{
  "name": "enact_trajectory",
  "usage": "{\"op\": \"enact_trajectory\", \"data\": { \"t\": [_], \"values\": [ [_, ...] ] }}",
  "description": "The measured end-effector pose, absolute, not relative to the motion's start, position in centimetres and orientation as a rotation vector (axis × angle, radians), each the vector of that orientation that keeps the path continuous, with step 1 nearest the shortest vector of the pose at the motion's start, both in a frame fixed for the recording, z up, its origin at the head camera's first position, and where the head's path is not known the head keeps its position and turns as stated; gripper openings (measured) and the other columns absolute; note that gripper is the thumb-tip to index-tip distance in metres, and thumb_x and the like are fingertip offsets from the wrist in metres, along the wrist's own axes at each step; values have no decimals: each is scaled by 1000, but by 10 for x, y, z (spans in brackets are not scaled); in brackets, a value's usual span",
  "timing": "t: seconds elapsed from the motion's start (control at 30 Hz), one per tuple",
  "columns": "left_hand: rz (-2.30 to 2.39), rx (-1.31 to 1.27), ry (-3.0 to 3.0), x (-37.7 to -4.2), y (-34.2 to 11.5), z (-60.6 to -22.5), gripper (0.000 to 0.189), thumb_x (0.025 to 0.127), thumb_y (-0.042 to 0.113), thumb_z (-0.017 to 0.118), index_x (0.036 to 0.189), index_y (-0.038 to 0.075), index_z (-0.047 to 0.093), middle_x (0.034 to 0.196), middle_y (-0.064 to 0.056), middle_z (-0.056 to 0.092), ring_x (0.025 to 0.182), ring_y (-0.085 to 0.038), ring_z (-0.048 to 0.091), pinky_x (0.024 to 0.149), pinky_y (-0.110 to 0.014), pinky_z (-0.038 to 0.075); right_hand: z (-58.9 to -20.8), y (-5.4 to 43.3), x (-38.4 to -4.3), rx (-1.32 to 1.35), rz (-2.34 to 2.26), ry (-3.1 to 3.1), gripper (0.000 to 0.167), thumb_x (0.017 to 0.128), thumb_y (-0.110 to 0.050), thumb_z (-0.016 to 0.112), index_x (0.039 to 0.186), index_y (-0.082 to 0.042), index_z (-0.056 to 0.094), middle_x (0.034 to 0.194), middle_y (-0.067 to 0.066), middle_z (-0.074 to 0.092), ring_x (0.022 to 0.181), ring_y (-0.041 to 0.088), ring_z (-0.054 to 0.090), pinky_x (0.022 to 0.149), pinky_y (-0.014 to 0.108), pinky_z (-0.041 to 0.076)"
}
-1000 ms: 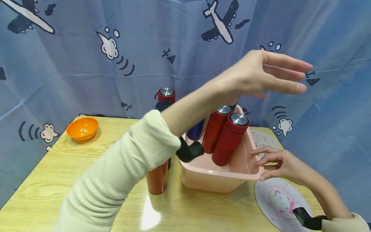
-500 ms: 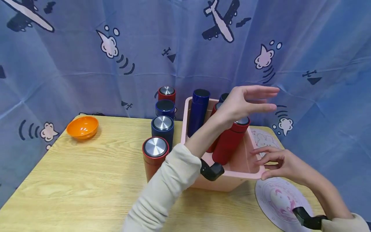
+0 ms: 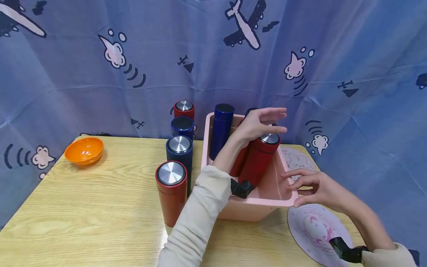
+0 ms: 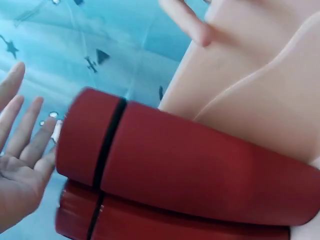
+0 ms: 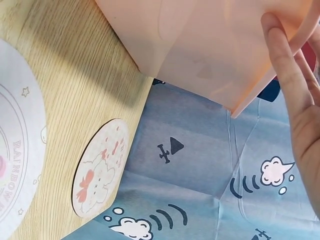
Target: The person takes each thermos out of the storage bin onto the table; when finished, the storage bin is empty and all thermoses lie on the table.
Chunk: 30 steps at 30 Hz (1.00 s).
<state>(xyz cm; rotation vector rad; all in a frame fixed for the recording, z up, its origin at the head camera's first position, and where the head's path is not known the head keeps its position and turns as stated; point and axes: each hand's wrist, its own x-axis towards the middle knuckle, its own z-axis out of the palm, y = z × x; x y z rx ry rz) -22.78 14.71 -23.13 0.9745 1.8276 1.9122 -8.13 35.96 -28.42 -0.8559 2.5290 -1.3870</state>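
A pink plastic bin [image 3: 263,202] holds several thermos bottles. Two red thermoses [image 3: 258,163] lean side by side inside it, a blue thermos [image 3: 221,133] stands at its left, and another dark cap shows behind. My left hand [image 3: 261,124] hovers by the tops of the red thermoses, fingers extended and holding nothing. In the left wrist view, that hand [image 4: 22,170] is beside the cap end of a red thermos [image 4: 210,165], palm facing it. My right hand [image 3: 317,189] grips the bin's right front corner, thumb outside and fingers over the rim, which the right wrist view also shows.
Left of the bin, a row of thermoses runs front to back: red [image 3: 171,196], dark blue [image 3: 180,155], blue [image 3: 182,126] and red [image 3: 184,109]. An orange bowl [image 3: 84,151] sits far left. Round mats [image 3: 317,230] lie at right. A blue curtain [image 3: 160,44] hangs behind.
My left hand has come down and left from high over the bin to the red thermoses' tops. My right hand keeps its grip on the rim. The head view has shifted slightly right.
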Motion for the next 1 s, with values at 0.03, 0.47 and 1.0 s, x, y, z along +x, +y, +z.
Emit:
{"op": "enact_trajectory", "data": {
  "t": [0.03,0.47,1.0],
  "values": [
    [1912,971,1822,-229,147,-233,52,84,8,73,133,13,58,129,-1,62,122,-8,54,95,-21,47,-284,359,-81,-857,-1389,2527,28,74,11,75,101,3,71,126,-5,58,110,1,57,78,25,55],
    [1856,837,1877,-231,149,-239,59,80,7,76,135,15,56,135,-3,57,126,-14,51,98,-27,46,-285,359,-82,-855,-1409,2515,30,73,12,75,101,4,71,127,-5,58,108,3,59,79,25,55],
    [1611,860,1920,-230,151,-241,69,74,-1,79,137,12,54,136,-7,55,125,-19,51,95,-24,46,-285,359,-81,-860,-1411,2518,30,73,12,74,102,4,70,127,-6,58,108,3,59,79,24,55]
  ]
}}
